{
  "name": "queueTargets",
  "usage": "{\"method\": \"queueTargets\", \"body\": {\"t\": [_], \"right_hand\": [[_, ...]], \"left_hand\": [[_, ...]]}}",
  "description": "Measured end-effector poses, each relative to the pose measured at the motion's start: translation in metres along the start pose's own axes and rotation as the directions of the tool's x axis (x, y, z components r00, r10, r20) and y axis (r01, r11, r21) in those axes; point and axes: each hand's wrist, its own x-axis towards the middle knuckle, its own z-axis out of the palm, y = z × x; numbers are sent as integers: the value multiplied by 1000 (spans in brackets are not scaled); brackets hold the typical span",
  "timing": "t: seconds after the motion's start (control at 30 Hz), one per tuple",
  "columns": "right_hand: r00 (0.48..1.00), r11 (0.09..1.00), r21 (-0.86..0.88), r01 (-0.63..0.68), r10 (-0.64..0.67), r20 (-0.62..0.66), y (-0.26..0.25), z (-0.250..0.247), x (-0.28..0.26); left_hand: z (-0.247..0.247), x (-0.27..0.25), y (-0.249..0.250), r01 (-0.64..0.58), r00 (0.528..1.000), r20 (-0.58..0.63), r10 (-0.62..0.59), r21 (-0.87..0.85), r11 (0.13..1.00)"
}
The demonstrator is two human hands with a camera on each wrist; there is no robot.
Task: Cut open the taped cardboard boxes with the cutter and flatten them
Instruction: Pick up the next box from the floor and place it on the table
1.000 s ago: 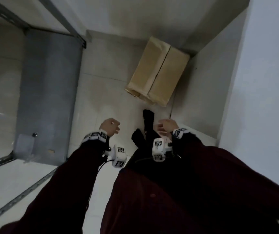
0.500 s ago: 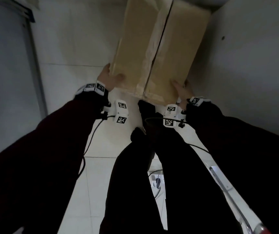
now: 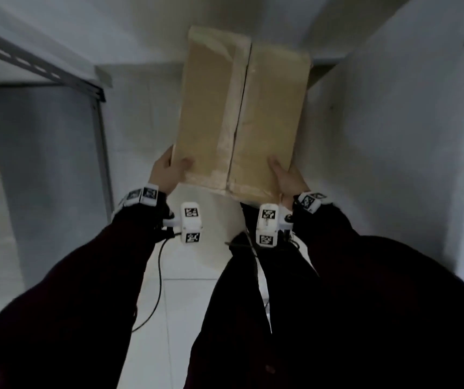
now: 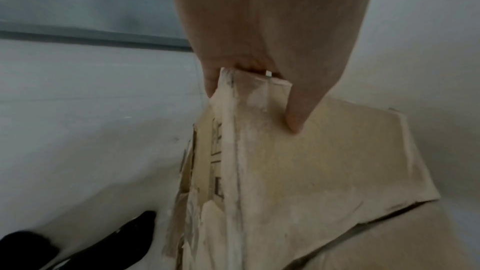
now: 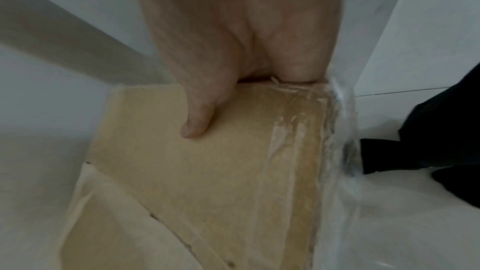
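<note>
Nearest the camera: dark sleeves and dark trousers, a marker-covered band on each wrist, a white wrist camera unit under each forearm, a black cable [image 3: 159,279] trailing down over the white tiled floor [image 3: 180,310]. Just beyond, the left hand [image 3: 166,171] grips the near left corner of the cardboard box [image 3: 214,119], thumb flat on the top face, fingers wrapped round the side and out of sight; the left wrist view confirms the thumb [image 4: 298,110] pressed on the top panel with the corner wedged into the hand. The right hand [image 3: 288,178] holds the near right corner the same way, thumb on top [image 5: 197,118], fingers under the edge, hidden. Both hands clamped on the box. Box held in front of the legs, long axis running away from the person, the far end reaching toward the corner of the room. Clear tape [image 3: 232,113] runs along the centre seam; the flaps show a dark gap along that seam. Wrinkled tape also wraps the near edge [image 5: 335,114]. A dark shoe [image 4: 124,233] on the floor below the box. To the left, a grey metal shelf frame [image 3: 43,68]; to the right, a pale wall [image 3: 393,136]. No cutter in view.
</note>
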Motion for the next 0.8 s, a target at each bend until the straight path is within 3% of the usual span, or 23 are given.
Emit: {"method": "queueTargets", "body": {"t": [0.13, 0.37, 0.57, 0.67, 0.8], "right_hand": [[995, 996, 0, 84, -84, 49, -35, 4, -69], [948, 948, -129, 292, -269, 171, -69, -16, -226], [862, 880, 17, 474, -468, 196, -64, -66, -346], [809, 817, 64, 573, -576, 118, -65, -99, -385], [767, 757, 147, 637, -642, -19, -66, -157, -419]], "left_hand": [[-32, -71, 37, -156, 981, -124, 152, -26, 987], [-72, -206, 65, -391, 881, -346, 324, -141, 910], [-62, -315, 102, -601, 778, -361, 515, -185, 777], [-41, -361, 122, -680, 723, -348, 596, -208, 703], [3, -401, 148, -717, 697, -291, 656, -252, 650]]}}
